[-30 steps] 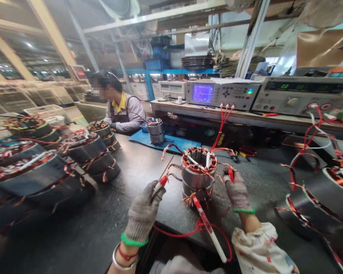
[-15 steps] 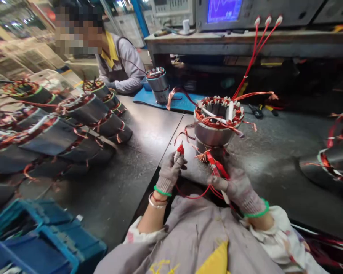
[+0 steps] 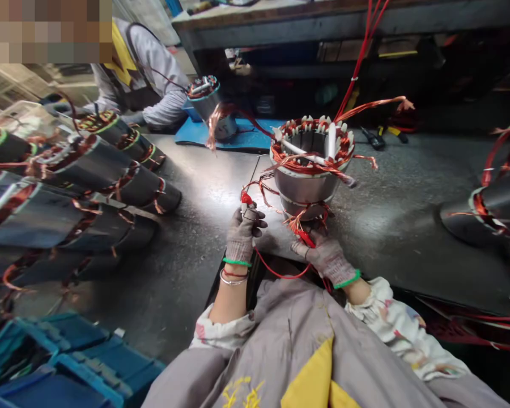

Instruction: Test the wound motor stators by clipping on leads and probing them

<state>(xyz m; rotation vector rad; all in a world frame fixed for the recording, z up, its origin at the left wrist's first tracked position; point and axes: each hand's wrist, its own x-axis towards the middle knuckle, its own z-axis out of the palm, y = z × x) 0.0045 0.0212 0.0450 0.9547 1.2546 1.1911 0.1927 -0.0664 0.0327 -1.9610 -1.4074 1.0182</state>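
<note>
A wound motor stator point(image 3: 308, 192) stands upright on the metal table, copper windings and white sleeves around its top and loose copper leads hanging from it. Left of its base, my left hand point(image 3: 243, 229), in a grey glove, is closed around a white, red-tipped test lead point(image 3: 246, 198), its tip close to a thin copper lead. From there a thin red wire point(image 3: 283, 276) loops across to my right hand point(image 3: 323, 252). Those gloved fingers are closed on a red lead point(image 3: 306, 238) at the stator's lower front, against frayed copper strands point(image 3: 296, 221). Its end is partly hidden.
More stators point(image 3: 106, 175) are piled on the left, and another point(image 3: 484, 226) lies at the right. Blue crates point(image 3: 102, 362) sit at lower left. A co-worker point(image 3: 148, 73) sits beyond, near a stator point(image 3: 210, 107) on a blue mat. Pliers point(image 3: 373, 139) lie behind.
My right hand has moved up and left, bringing the red lead to the stator's lower strands. My left hand has brought its red tip nearer the thin copper lead. The view has tilted down.
</note>
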